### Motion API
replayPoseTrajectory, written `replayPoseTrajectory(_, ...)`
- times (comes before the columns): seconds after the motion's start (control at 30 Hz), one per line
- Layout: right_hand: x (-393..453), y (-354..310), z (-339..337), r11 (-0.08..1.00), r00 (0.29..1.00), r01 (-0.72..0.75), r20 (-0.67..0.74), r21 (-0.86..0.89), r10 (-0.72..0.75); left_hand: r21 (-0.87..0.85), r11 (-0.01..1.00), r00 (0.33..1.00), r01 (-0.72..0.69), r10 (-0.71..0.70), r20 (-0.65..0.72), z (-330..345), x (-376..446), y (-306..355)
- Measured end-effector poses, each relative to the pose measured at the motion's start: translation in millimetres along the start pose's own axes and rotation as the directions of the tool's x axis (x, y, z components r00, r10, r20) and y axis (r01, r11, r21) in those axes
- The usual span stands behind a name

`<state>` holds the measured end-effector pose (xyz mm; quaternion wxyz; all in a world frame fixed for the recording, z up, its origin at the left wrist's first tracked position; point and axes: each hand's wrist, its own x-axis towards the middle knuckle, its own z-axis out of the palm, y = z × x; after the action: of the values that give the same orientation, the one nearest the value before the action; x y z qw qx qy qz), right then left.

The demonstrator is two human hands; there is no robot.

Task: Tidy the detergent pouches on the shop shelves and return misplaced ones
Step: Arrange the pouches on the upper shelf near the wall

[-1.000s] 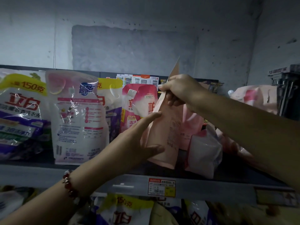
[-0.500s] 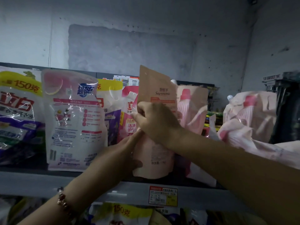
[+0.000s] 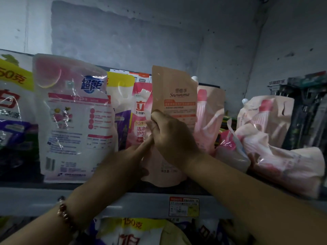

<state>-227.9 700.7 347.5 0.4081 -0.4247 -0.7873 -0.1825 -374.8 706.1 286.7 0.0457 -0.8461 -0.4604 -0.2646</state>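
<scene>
Nearest the camera, yellow-banded pouches [image 3: 134, 230] fill the lower shelf, partly hidden behind both forearms; a beaded bracelet [image 3: 64, 212] circles the left wrist. Above them runs the grey shelf edge [image 3: 31, 200] with a price label [image 3: 184, 206] clipped beneath the held pouch. The left hand [image 3: 123, 160] reaches up, fingers extended along the lower left side of the peach Snowroma pouch [image 3: 174, 96], steadying it; the right hand [image 3: 172, 137] is curled around the pouch's left edge at mid-height, gripping it upright on the shelf. To its left a red-and-pink pouch [image 3: 138, 114] stands close behind, then a large white pouch with a blue logo [image 3: 74, 117] and a yellow-and-purple pouch [image 3: 12, 106] at the frame edge. To its right an upright pink pouch [image 3: 209, 112] is touching or nearly so; further right, slumped pink pouches [image 3: 283, 156] lie heaped, crowding that end. Behind stands a patched grey wall [image 3: 123, 32].
</scene>
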Motion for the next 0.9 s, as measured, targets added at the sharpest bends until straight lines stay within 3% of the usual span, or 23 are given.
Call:
replayPoseTrajectory(0.07,-7.7,-5.3,-8.0,1.0,0.999,-0.025,0.039,-0.014,0.025,0.042,0.999,1.0,-0.017,0.017,0.018,-2.0,-0.2,-3.2)
replayPoseTrajectory(0.13,-14.2,-12.2,-19.2,0.997,0.99,-0.064,0.121,-0.037,0.068,0.121,0.99,0.996,-0.072,0.078,-0.047,-0.7,-1.0,-8.1)
replayPoseTrajectory(0.3,-44.5,-38.8,-47.3,0.984,0.95,-0.093,0.284,-0.153,0.134,0.123,0.982,0.985,-0.146,0.156,-0.071,-23.5,-18.8,1.6)
replayPoseTrajectory(0.53,-88.8,-58.3,-76.7,0.89,0.875,-0.171,0.35,-0.423,0.335,0.231,0.943,0.966,-0.238,0.254,-0.043,-43.8,-45.3,-4.9)
replayPoseTrajectory(0.6,-94.3,-60.0,-85.3,0.861,0.851,-0.183,0.362,-0.475,0.381,0.246,0.943,0.973,-0.224,0.203,0.108,-54.2,-47.3,-0.7)
replayPoseTrajectory(0.7,-100.8,-57.7,-99.9,0.819,0.833,-0.197,0.349,-0.539,0.43,0.246,0.94,0.964,-0.236,0.195,0.182,-61.1,-41.6,8.7)
replayPoseTrajectory(0.9,-120.0,-57.6,-127.8,0.778,0.801,-0.255,0.325,-0.573,0.502,0.189,0.93,0.943,-0.314,0.283,0.176,-50.9,-33.0,42.9)
